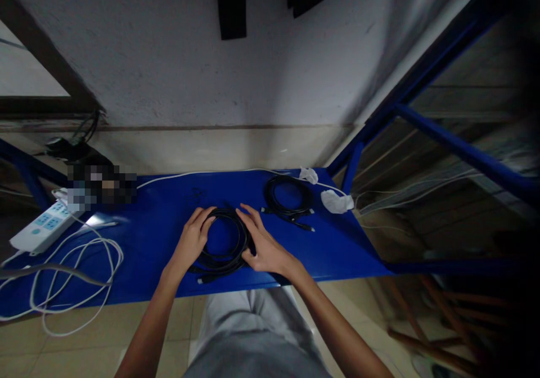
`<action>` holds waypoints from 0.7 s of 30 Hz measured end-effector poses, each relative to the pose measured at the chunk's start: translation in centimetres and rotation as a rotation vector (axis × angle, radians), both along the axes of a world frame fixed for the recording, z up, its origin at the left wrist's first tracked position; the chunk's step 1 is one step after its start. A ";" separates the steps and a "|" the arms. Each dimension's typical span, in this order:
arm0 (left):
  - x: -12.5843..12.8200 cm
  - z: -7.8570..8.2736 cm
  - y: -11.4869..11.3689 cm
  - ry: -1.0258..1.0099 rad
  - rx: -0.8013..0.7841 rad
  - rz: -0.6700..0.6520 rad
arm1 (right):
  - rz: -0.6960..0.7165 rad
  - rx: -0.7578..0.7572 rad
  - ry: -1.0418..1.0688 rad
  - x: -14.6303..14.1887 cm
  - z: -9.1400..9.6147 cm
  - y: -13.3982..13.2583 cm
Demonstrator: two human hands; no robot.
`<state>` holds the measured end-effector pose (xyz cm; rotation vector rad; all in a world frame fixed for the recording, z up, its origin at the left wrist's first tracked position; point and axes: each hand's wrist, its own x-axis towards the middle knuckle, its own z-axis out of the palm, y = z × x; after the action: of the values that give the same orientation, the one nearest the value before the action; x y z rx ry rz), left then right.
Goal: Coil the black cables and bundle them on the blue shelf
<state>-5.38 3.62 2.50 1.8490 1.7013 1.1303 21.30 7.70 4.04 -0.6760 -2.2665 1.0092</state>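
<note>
On the table, the left hand and the right hand cover parts of a coiled black cable. Pixel blocks hide things at the table's back left corner, including one end of a power strip. The picture's edge cuts the table's left end, a grey cord there and two black strips above it. Wooden bars right of the table are blurred.

Can read no text, brand or number anywhere. At nine o'clock, can see pale-blue panels on the white power strip, too small for any lettering. On the worktop, at eleven o'clock from the black cable coil, can spot dark marks, unreadable.
</note>
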 end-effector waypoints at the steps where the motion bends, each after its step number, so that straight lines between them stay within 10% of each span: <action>1: -0.1 0.4 -0.1 -0.028 -0.004 0.015 | -0.014 -0.085 0.026 -0.3 -0.2 -0.1; 8: -0.1 5.7 -0.7 -0.228 -0.006 0.059 | 0.036 -0.695 0.376 -1.0 1.8 0.1; 15: 0.6 11.3 0.7 -0.153 0.147 0.010 | 0.133 -0.611 0.398 -0.6 6.3 1.9; 21: 0.9 10.5 1.6 -0.175 0.193 0.016 | 0.031 -0.592 0.376 -0.6 6.8 0.3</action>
<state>-4.46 5.24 13.04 1.7877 1.5584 1.4627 20.70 7.98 10.84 -0.6138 -1.6576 1.6900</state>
